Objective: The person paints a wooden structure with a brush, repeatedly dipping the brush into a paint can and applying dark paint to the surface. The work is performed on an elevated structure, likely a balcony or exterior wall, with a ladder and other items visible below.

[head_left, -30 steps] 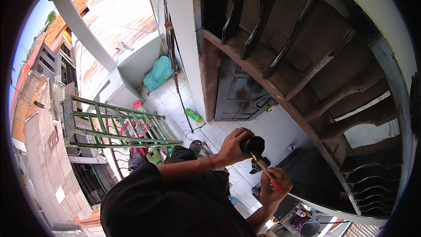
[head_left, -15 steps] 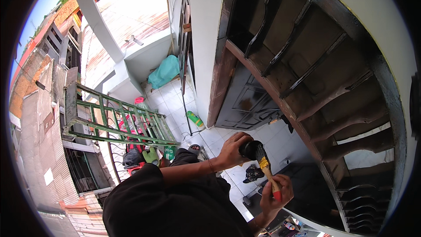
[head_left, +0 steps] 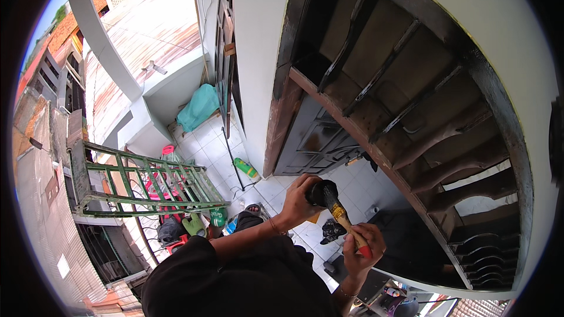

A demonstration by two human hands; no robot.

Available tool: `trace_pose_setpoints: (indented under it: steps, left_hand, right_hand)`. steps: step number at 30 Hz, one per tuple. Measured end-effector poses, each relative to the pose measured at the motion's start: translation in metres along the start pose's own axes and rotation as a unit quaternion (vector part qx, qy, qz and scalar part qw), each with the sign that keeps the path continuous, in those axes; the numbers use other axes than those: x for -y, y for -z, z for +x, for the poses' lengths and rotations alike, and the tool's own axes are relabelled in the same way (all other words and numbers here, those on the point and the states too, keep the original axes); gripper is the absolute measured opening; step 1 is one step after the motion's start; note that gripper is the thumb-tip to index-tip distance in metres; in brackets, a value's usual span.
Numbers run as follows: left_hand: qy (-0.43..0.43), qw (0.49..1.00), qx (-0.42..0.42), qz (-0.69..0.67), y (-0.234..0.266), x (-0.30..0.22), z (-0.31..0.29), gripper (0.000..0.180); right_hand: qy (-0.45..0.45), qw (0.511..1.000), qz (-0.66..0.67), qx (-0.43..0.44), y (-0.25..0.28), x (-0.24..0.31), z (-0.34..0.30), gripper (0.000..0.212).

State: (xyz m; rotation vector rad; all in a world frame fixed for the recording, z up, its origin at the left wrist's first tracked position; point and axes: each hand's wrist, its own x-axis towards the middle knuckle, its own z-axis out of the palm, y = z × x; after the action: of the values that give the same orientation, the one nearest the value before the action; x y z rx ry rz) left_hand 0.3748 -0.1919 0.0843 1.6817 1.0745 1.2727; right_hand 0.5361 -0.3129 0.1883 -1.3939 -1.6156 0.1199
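Note:
My left hand (head_left: pixel 298 204) grips a small black paint pot (head_left: pixel 316 195) with its mouth turned toward my right hand. In my right hand (head_left: pixel 365 251) is a paintbrush (head_left: pixel 353 235), held by its wooden, red-tipped handle. Its dark bristles rest at the mouth of the pot; whether they dip into paint inside is hard to see. Above and to the right is a wooden window frame (head_left: pixel 346 105) with wavy bars (head_left: pixel 385 67). Some of that wood looks glossy black, while other parts stay brown.
A green ladder (head_left: pixel 141 179) leans at the left, with bags and gear beneath it. Beyond it lie a teal cover (head_left: pixel 198 107) and a green bottle (head_left: pixel 245 168) on the tiles. A dark panelled door (head_left: pixel 311 141) stands ahead, and a crumpled black plastic bag (head_left: pixel 333 232) lies below my hands.
The brush's bristles have gone down to the pot's mouth, where before they showed beside it. Both hands sit slightly further left in the picture, and the whole view has shifted.

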Motion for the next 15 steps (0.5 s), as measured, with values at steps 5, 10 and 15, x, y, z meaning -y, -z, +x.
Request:
trace_pose_setpoints:
  steps: [5,10,15]
  left_hand:
    - [0.017,1.000,-0.009,0.002,0.039,0.019,0.043,0.066]
    - [0.025,0.999,-0.024,-0.010,0.081,0.056,0.088,0.066]
    - [0.029,0.999,-0.041,0.013,0.128,0.082,0.141,0.066]
  right_hand:
    - [-0.002,0.999,0.007,-0.036,-0.059,0.004,0.033,0.017]
    - [-0.066,0.988,0.113,-0.079,-0.133,-0.002,0.061,0.023]
    - [-0.085,0.968,0.193,-0.133,-0.226,-0.036,0.068,0.033]
